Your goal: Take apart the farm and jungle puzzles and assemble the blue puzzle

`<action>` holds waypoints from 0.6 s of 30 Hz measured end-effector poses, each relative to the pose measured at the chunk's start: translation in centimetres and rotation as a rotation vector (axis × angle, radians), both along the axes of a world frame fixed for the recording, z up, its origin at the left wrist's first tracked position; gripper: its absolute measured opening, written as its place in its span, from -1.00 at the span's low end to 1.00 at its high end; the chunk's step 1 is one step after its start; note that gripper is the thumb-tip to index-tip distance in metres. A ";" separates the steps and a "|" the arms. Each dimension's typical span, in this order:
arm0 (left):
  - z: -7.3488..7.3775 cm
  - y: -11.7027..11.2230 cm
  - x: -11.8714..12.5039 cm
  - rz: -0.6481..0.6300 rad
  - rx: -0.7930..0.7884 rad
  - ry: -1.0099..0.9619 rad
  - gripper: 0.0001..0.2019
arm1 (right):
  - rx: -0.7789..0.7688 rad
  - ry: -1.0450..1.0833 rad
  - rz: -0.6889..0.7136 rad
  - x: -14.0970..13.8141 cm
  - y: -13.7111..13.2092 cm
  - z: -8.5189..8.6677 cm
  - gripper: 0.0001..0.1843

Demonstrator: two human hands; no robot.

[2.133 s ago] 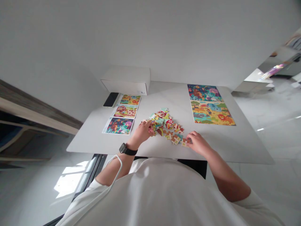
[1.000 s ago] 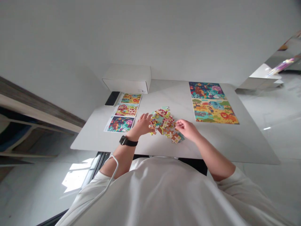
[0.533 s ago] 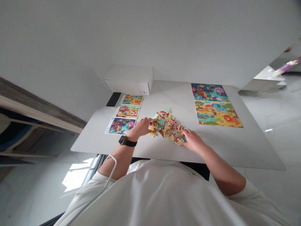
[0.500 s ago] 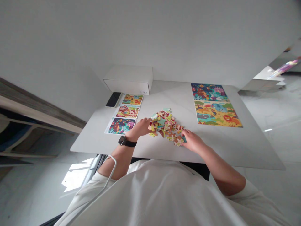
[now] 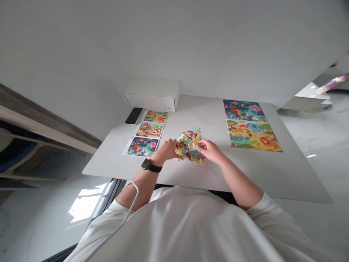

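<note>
The right hand [image 5: 210, 150] has left the near right corner of the heap, where it lay half a second ago, and now sits higher and further left, at the heap's right flank. The loose puzzle pieces [image 5: 189, 142] are drawn into a tighter cluster than before. The left hand [image 5: 167, 149] has stayed at the cluster's left edge.

The right hand's thumb and forefinger are pinched together on a pale piece [image 5: 193, 146], raised slightly over the others, as far as so small a view allows. The left hand is curled with its fingertips among the pieces. Whether it grips one or only rests there, I cannot tell. A black watch [image 5: 151, 167] sits on that wrist.

The heap lies near the middle of the white worktop [image 5: 261, 174], closer to the front edge than to the wall. To its left, just beside the left hand, three picture cards [image 5: 148, 132] lie in a column running away from the person. A dark phone [image 5: 133, 115] lies at the far end of that column, and a white box [image 5: 152, 94] stands against the wall behind it. Well apart on the right, two finished puzzles [image 5: 249, 125] lie flat, one touching the other along a long edge.
</note>
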State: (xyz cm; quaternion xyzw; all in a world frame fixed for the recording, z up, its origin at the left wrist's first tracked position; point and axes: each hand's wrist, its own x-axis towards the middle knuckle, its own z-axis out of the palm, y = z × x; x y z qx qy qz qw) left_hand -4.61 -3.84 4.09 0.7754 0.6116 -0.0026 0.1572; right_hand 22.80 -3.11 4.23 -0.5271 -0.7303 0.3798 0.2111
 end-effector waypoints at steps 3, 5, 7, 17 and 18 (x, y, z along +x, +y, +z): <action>0.2 0.4 0.2 -0.019 -0.002 -0.005 -0.34 | 0.197 -0.210 -0.071 -0.4 0.0 0.2 -0.77; 0.3 0.5 0.3 -0.017 0.001 -0.024 -0.39 | 0.190 -0.291 -0.031 0.4 -1.0 -0.2 -0.80; 0.3 0.5 0.4 -0.006 -0.004 -0.066 -0.40 | 0.166 -0.363 0.021 1.3 -2.4 -0.8 -0.78; 0.9 0.9 -1.7 0.198 -0.040 -0.192 -0.80 | 0.147 -0.448 0.074 2.3 -4.7 -2.1 -0.63; 1.0 1.1 -2.3 0.224 -0.020 -0.229 -0.85 | 0.118 -0.416 0.070 2.5 -4.6 -2.2 -0.67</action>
